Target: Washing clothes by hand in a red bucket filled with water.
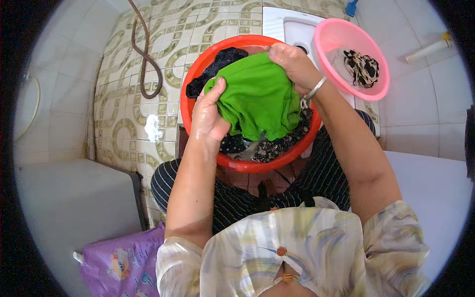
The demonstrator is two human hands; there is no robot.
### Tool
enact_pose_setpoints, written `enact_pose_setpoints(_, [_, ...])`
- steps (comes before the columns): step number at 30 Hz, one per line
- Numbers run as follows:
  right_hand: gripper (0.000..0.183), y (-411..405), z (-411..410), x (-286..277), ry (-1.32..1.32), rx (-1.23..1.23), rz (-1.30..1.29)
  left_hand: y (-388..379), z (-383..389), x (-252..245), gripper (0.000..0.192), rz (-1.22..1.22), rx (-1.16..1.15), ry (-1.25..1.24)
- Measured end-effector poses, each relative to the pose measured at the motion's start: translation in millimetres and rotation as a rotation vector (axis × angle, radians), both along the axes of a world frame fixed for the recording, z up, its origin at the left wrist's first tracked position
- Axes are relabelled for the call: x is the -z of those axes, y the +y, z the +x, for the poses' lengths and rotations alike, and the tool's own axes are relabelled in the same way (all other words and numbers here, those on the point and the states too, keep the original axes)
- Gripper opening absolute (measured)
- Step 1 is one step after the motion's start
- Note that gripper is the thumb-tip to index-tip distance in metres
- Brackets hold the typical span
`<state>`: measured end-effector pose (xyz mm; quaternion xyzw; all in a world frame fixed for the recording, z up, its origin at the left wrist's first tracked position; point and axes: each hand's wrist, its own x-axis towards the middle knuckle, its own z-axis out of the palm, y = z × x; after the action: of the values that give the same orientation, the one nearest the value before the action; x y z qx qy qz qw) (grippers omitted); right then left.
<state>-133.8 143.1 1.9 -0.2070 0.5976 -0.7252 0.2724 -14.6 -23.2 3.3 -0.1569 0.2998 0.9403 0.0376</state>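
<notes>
A wet bright green cloth garment (259, 100) is stretched between my two hands above a red plastic basin (238, 166). At its left edge my left hand (210, 111) grips it, thumb on top. Higher up on the right, my right hand (295, 67) pinches the far corner; a silver bangle (315, 88) circles that wrist. Under the green fabric, water and other laundry lie in the basin: a dark garment (217, 70) at the far left, a black polka-dot cloth (234, 144) at the near side, and a black floral-print cloth (276, 146) at the near right. The green garment hides the basin's middle.
A pink basin (350, 29) holding a black-and-beige patterned cloth (362, 68) stands at the far right by a white squat-toilet pan (274, 26). A brown hose (144, 63) lies on the patterned tiles. A purple detergent bag (122, 260) and a grey appliance (78, 196) are at left.
</notes>
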Motion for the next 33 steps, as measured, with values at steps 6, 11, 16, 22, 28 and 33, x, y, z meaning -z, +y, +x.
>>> enact_pose_setpoints(6, [0.015,-29,4,21,0.257,0.210,0.096,16,-7,-3,0.035,0.069,-0.028,-0.196])
enact_pose_setpoints(11, [0.028,-86,71,0,0.933,-0.169,0.629,27,-4,5,0.033,0.035,-0.153,-0.292])
enact_pose_setpoints(16, [0.030,-76,31,-2,1.154,0.153,0.797,44,-8,3,0.030,0.054,-0.097,-0.274])
enact_pose_setpoints(22, [0.016,-71,82,1,1.317,0.063,0.511,37,4,1,0.036,0.009,-0.132,-0.219])
enact_pose_setpoints(28, [0.032,-7,-9,-12,0.488,0.278,0.533,8,-3,-12,0.035,0.094,-0.004,-0.071])
enact_pose_setpoints(33, [0.038,26,-27,-33,-0.096,0.377,-0.021,-23,-6,-5,0.018,-0.271,-0.004,0.034])
